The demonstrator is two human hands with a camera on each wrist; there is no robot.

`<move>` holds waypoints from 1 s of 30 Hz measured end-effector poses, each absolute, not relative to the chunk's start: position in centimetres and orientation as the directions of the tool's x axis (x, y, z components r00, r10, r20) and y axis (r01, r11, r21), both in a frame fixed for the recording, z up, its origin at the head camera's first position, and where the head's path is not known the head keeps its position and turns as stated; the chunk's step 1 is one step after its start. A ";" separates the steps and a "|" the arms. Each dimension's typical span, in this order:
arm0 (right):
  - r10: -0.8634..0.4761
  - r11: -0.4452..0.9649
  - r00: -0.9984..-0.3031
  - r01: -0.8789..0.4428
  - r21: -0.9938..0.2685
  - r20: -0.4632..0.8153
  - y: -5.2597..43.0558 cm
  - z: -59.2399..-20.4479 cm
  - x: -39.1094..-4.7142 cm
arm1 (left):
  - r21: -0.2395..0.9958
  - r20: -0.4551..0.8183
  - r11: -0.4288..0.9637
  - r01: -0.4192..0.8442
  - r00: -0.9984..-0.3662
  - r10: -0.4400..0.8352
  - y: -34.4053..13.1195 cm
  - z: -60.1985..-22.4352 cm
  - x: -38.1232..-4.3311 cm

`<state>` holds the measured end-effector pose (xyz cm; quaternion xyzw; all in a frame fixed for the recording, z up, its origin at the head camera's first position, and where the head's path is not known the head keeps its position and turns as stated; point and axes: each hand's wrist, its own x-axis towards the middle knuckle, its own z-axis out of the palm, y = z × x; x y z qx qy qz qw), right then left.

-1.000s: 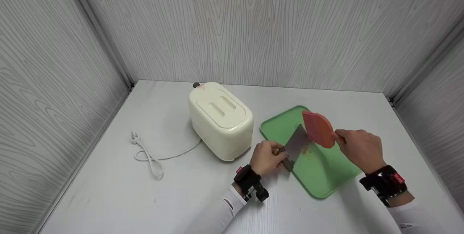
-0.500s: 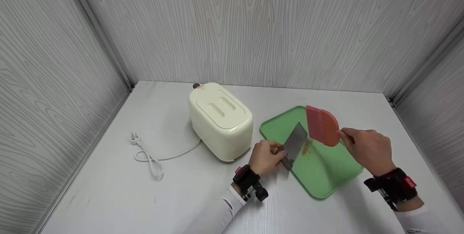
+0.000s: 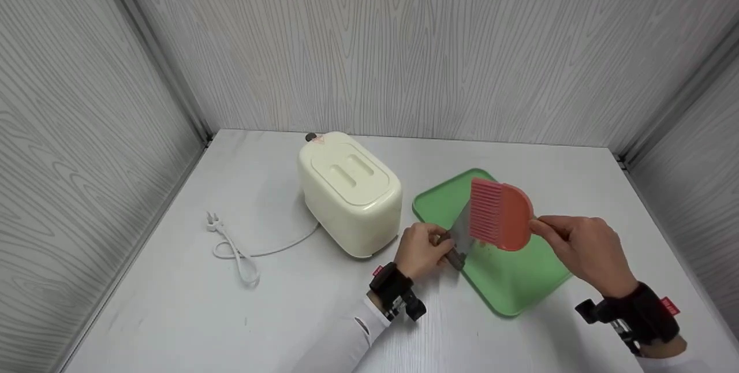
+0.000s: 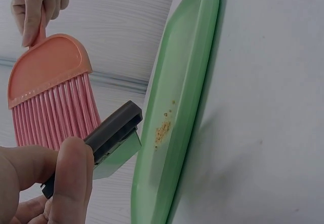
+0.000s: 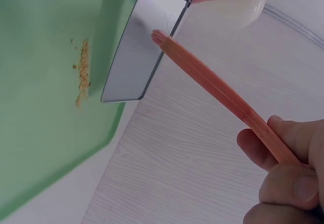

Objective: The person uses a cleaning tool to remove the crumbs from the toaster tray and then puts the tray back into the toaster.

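Observation:
My right hand (image 3: pixel 589 249) grips the handle of an orange brush (image 3: pixel 515 217) with pink bristles (image 3: pixel 486 211). In the head view the bristles overlap a flat metal scraper (image 3: pixel 462 233), hiding much of its blade. Thumb and fingers of my left hand (image 3: pixel 418 252) pinch the scraper's dark handle (image 4: pixel 114 130). The blade slants over the left edge of a green tray (image 3: pixel 511 289). A streak of brown crumbs (image 5: pixel 83 72) lies on the tray beside the blade, as the right wrist view shows. The brush appears edge-on there, its bristle tips over the blade.
A cream toaster (image 3: pixel 352 205) with a lid stands left of the tray, close to my left hand. Its white cord (image 3: pixel 283 249) runs left to a plug (image 3: pixel 214 223) on the white table. Wood-grain walls (image 3: pixel 392 49) enclose the back and sides.
The brush first shifted right, away from the scraper, then swung back left and down, with its bristles now in front of the blade. My left hand and the scraper have barely moved.

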<state>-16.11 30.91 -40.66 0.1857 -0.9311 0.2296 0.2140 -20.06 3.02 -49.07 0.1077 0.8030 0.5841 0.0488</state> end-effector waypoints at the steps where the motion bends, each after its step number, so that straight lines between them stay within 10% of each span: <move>1: -0.248 0.816 -0.843 -0.448 -0.367 0.477 30.8 -40.7 -16.0 | 0.948 0.047 0.295 0.116 -0.972 0.231 3.0 -49.1 -20.0; 30: -0.344 0.866 -0.827 -0.463 -0.190 0.446 29.3 -41.2 -14.7 | 0.941 0.056 0.310 0.135 -0.967 0.249 3.0 -48.9 -19.8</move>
